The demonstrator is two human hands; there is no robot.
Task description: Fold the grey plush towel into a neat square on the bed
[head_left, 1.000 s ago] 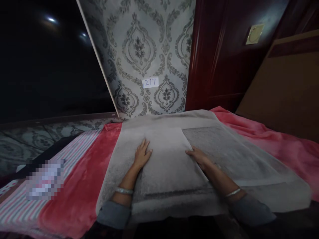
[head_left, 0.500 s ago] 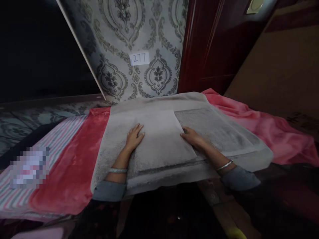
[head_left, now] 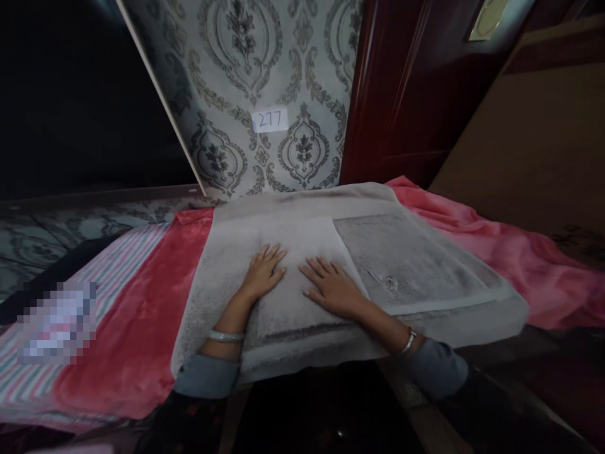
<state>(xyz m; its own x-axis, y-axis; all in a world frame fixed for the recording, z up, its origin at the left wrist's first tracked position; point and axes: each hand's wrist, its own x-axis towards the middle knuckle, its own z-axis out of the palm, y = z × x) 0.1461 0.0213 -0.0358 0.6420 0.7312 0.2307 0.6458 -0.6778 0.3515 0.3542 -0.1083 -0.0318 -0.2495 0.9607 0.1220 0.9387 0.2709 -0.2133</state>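
Observation:
A grey fleecy cloth (head_left: 416, 252), perhaps a towel or small blanket, lies spread in front of me. One part of it is folded over into a lighter panel (head_left: 302, 236) near the middle. My left hand (head_left: 263, 272) rests flat on the panel's left side, fingers spread. On the same panel, toward its right edge, my right hand (head_left: 333, 289) lies palm down with its fingers apart. Neither hand grips anything. Small wrinkles show in the grey pile just right of my right hand.
Red plush fabric (head_left: 142, 302) and a striped cloth (head_left: 127, 252) lie to the left; pink fabric (head_left: 501, 252) lies to the right. Behind are a patterned wall (head_left: 302, 50), a dark screen (head_left: 85, 94), a red door (head_left: 401, 94) and a large brown board (head_left: 534, 139).
My right hand has left the folded panel's right edge and moved left onto the panel, its fingers now spread. My left hand stays flat, shifted slightly right. The view has tilted slightly.

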